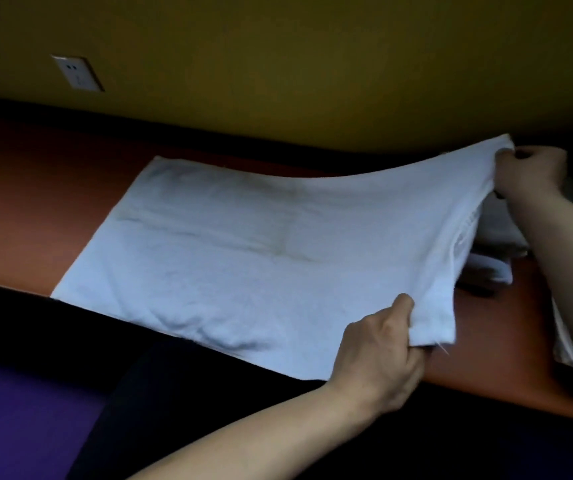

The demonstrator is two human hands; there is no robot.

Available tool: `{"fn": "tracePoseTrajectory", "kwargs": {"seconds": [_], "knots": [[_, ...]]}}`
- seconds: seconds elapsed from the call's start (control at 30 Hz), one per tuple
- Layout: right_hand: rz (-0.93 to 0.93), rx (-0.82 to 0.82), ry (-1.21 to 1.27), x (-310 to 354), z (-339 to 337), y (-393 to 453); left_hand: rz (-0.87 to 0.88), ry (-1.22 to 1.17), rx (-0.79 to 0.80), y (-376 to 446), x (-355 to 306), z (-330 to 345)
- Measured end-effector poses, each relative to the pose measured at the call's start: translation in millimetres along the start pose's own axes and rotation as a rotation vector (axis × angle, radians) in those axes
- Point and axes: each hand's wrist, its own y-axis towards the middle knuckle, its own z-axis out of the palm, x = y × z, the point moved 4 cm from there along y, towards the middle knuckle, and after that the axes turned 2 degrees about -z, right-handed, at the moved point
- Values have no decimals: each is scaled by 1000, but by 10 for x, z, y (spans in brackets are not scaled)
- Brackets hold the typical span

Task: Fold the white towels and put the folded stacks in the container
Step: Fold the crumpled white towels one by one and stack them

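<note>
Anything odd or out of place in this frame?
Little stands out. The white towel shows faint grey smudges near its middle and overhangs the table's near edge. Left hand and right hand grip its right corners.

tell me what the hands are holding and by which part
Both hold one white towel by its right edge: the left hand pinches the near right corner, the right hand the far right corner, lifted off the table.

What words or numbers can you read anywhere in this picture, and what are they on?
There are none to read.
The white towel is plain, with no tag or print showing.
The wall socket has only holes, no writing that can be made out.
The orange table and the yellow wall bear no labels or signs.
</note>
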Motion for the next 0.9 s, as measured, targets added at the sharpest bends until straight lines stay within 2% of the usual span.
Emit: {"fn": "tracePoseTrajectory", "kwargs": {"seconds": [0.17,0.3,0.67,0.8,0.9], "knots": [[29,53,75,179,-20,-107,-31,-201,-154,-120,78,-265],[18,137,60,438,351,-333,-69,-182,-316,-274,483,-689],[-50,398,120,1697,2088,-1535,-490,-303,-647,-811,1615,-2112],[-43,475,198,2068,2760,-1920,-574,-382,-791,-1020,2144,-2491],[-57,521,212,2240,3203,-2116,-638,-321,-837,-1140,2463,-2701]]}}
